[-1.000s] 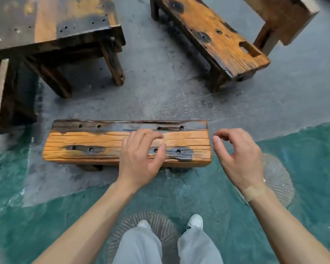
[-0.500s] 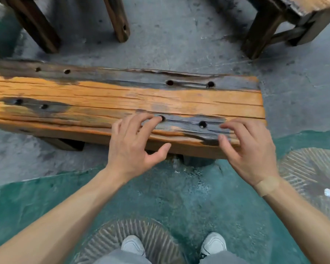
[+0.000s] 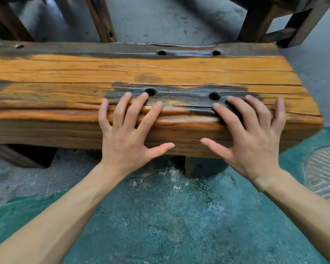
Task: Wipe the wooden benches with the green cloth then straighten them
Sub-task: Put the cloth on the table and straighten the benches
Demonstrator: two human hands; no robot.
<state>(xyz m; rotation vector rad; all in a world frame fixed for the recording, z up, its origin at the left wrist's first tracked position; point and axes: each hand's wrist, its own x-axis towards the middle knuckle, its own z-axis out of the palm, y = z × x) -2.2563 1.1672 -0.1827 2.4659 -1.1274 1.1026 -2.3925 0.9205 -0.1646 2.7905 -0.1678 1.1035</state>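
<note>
The wooden bench (image 3: 160,73), orange-toned with dark weathered patches and round holes in its top, spans the middle of the frame from the left edge to the right. The left hand (image 3: 126,138), at frame centre, and the right hand (image 3: 250,138), to its right, both lie over the bench's near edge with fingers spread flat on the top and thumbs pointing toward each other against the front face, neither hand clenched nor closed around anything. Dark wooden legs (image 3: 101,18) of other furniture stand on grey floor (image 3: 160,20) across the upper frame, and green-painted floor (image 3: 179,216) fills the lower frame.
</note>
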